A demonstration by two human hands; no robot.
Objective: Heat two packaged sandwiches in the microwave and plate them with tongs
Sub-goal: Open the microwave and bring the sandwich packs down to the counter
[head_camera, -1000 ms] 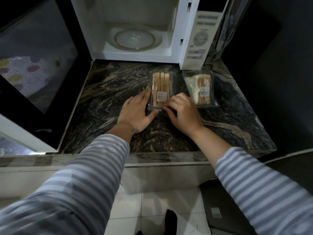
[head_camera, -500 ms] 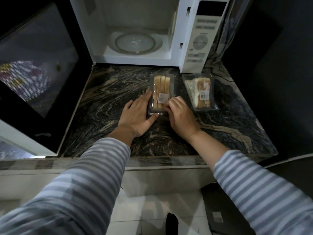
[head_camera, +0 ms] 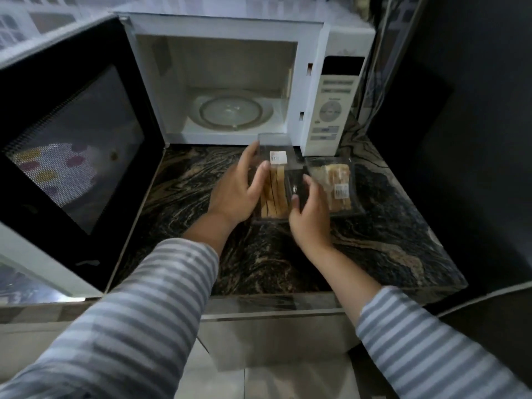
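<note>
The left sandwich package (head_camera: 273,197) lies on the dark marbled counter (head_camera: 201,197) in front of the microwave (head_camera: 305,47). Its clear lid (head_camera: 277,152), with a white label, stands raised at the far end, and the bread slices show underneath. My left hand (head_camera: 234,194) holds the package's left side, fingers reaching up along the lid and thumb over the front. My right hand (head_camera: 311,220) grips the package's right edge with curled fingers. The second sandwich package (head_camera: 335,185) lies closed just to the right.
The microwave's door (head_camera: 72,148) is swung wide open to the left over the counter. Inside sits a bare glass turntable (head_camera: 231,112). The control panel (head_camera: 331,110) is on the right. A dark wall borders the counter's right side, and the counter edge is near my body.
The left package's lid has been lifted from closed to upright. My left hand rose from lying flat beside the package to holding it, and my view tilted up toward the microwave.
</note>
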